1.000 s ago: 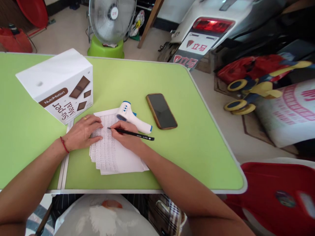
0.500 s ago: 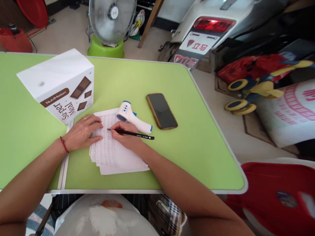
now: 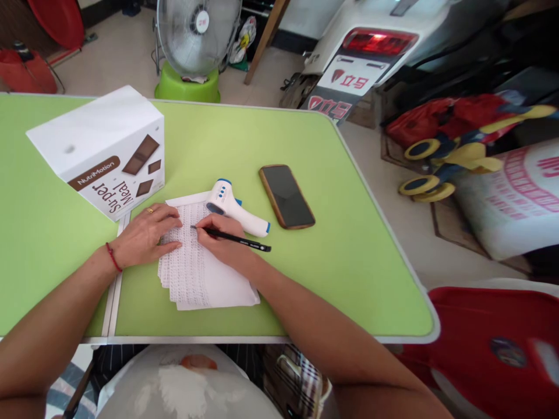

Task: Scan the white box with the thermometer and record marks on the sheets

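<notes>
Several sheets of white paper [image 3: 187, 273] covered in small handwriting lie stacked in front of me. My left hand [image 3: 146, 235] rests flat on their left edge, fingers apart, with a ring on one finger and a red cord at the wrist. A black pen [image 3: 238, 237] is pinched in my right hand [image 3: 222, 241], its tip on the written part of the top sheet. Just beyond that hand, a white and blue infrared thermometer [image 3: 238, 209] lies across the top of the papers. To its right is a phone [image 3: 287, 196] in a brown case, screen dark.
A white carton [image 3: 109, 151] with brown print stands at the left on the green table [image 3: 349, 273]. Past the far edge are a fan [image 3: 198, 35] on a green stool [image 3: 187, 86] and a white scooter [image 3: 371, 46]. A red chair [image 3: 493, 343] stands at the right.
The pen's rear end has dipped slightly, with its tip nearly in the same spot. The lower right of the papers looks drawn slightly leftward. My left hand stays put.
</notes>
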A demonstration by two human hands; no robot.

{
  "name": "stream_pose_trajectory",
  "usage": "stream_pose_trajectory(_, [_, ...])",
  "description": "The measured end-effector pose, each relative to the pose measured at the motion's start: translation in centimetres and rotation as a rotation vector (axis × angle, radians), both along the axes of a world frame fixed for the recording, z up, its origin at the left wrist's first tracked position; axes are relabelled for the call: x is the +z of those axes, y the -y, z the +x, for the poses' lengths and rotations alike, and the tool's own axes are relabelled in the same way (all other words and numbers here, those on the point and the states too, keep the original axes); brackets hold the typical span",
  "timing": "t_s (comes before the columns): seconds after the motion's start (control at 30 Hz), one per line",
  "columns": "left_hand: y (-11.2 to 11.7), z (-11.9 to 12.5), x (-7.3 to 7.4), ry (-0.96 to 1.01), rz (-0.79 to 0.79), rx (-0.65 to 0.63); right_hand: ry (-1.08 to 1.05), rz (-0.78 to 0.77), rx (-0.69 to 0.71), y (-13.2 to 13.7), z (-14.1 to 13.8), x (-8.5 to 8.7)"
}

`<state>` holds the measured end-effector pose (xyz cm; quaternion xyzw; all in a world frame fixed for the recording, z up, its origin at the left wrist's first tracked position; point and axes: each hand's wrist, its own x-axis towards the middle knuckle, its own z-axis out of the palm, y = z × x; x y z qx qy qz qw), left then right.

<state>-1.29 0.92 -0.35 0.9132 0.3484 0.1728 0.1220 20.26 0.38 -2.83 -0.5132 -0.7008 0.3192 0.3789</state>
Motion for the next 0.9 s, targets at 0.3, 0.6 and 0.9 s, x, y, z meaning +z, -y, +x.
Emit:
stream_pose_trajectory(0.3, [0.01, 0.00, -0.12, 0.004, -0.001, -0.003, 0.000, -0.028, 0.005, 0.12, 0.20, 0.33])
stream_pose_trajectory(0.6, [0.00, -0.01, -0.05, 0.013, -0.004, -0.008, -0.105, -0.034, 0.178, 0.63, 0.11, 0.20])
stream_pose_trajectory(0.9, [0.02, 0.02, 0.12, -0.001, -0.021, -0.001, -0.068, -0.031, 0.171, 0.71, 0.20, 0.18])
